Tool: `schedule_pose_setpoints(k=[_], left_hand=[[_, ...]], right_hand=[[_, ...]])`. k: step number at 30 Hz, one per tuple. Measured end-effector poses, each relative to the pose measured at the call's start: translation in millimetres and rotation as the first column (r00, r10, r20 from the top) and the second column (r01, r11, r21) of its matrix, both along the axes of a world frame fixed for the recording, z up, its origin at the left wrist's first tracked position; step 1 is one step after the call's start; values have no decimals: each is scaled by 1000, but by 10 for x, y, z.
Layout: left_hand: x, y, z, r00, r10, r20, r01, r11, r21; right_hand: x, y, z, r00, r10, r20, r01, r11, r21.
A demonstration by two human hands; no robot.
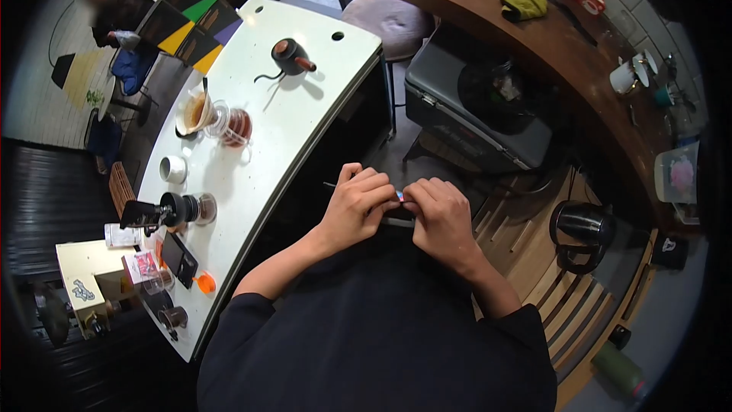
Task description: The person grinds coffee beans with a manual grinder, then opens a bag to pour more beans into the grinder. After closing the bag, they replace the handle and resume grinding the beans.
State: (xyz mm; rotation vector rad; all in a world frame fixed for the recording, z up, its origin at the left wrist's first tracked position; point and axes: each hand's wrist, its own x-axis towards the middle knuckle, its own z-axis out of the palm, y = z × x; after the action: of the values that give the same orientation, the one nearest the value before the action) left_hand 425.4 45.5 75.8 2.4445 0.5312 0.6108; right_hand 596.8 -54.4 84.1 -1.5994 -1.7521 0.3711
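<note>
My left hand (pixel 357 204) and my right hand (pixel 442 217) meet in front of my dark shirt, fingertips nearly touching. Both pinch a small thing with blue and pink on it (pixel 399 196); the fingers cover most of it, so its kind cannot be made out. A thin, light-coloured stick end (pixel 329 184) pokes out to the left of my left hand; whether the hand grips it is hidden. On the white counter to the left stand a glass coffee server (pixel 238 128), a dripper with a brown-stained paper filter (pixel 197 112) and a black gooseneck kettle (pixel 288 57).
A white cup (pixel 173 168), a hand grinder (pixel 177 210), a black scale (pixel 179 259) and an orange cap (pixel 206 283) are on the counter. A grey cooler box (pixel 473 122) is ahead; an electric kettle (pixel 583 229) sits right. Another person (pixel 126 11) is far left.
</note>
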Motion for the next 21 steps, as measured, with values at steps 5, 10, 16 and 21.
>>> schedule_pose_setpoints(k=[5,10,16,21], left_hand=[[-99,4,-29,996,67,57,-67,998,-16],[-212,5,23,992,123,31,-126,988,91],[-335,12,138,984,170,-47,-167,983,75],[-379,5,147,980,184,-72,-180,981,68]], right_hand=[[-39,59,-18,993,69,99,-72,997,23],[-84,197,28,968,157,194,-167,985,37],[-133,215,13,979,166,118,-173,983,52],[-146,254,0,984,147,106,-151,988,32]])
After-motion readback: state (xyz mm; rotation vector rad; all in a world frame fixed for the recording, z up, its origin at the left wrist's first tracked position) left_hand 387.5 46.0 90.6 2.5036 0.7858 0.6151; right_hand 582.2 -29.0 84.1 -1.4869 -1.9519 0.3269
